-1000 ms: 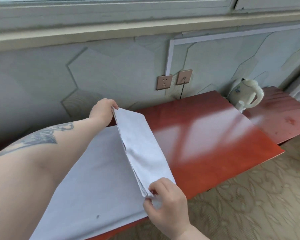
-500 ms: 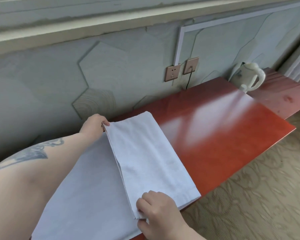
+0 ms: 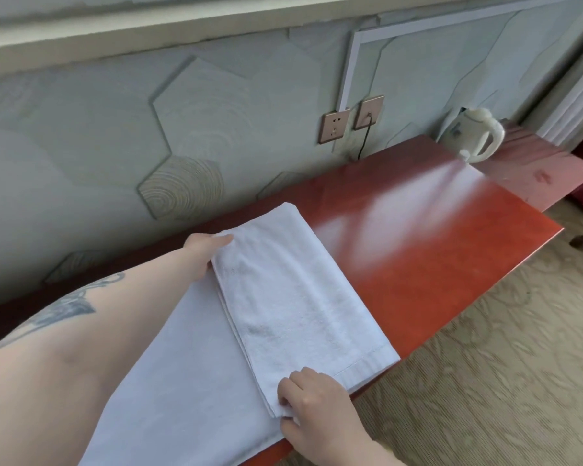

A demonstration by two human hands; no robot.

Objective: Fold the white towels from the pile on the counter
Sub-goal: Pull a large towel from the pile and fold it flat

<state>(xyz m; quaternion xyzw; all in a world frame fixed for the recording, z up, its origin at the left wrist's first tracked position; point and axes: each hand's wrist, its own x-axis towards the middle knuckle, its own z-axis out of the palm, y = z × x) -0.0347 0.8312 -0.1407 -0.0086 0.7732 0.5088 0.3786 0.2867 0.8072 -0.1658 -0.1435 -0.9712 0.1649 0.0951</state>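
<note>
Pinching the folded white towel point(image 3: 293, 297) at opposite corners, left hand point(image 3: 202, 252) and right hand point(image 3: 312, 410); no legible writing.

Likely hotel room: red counter point(image 3: 418, 264), white kettle point(image 3: 472, 136), wall sockets point(image 3: 334, 126), patterned carpet point(image 3: 505, 381).

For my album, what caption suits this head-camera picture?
Two hands, left hand and right hand, pinch a folded white towel on a red counter.
</note>
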